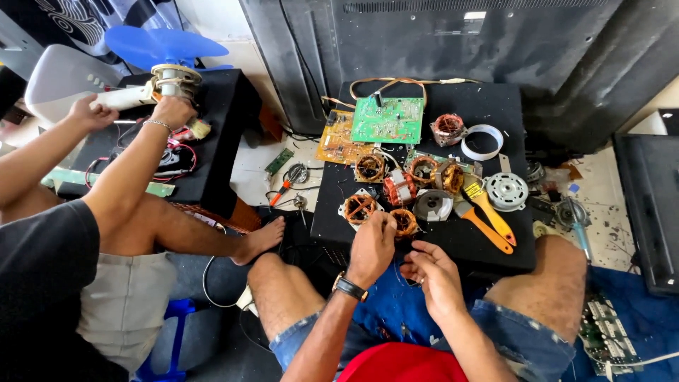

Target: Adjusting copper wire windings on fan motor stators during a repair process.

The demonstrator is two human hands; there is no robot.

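Your left hand (370, 244) pinches at a copper-wound coil (404, 221) on the black table's (488, 247) near edge; your right hand (433, 274) curls beside it, grip unclear. Behind lie about six more coils, two circuit boards (387, 119), two orange-handled tools (488, 216).

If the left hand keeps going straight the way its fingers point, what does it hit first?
Most likely the small copper-wound coil just ahead of the left hand; they look nearly touching, though depth is unclear.
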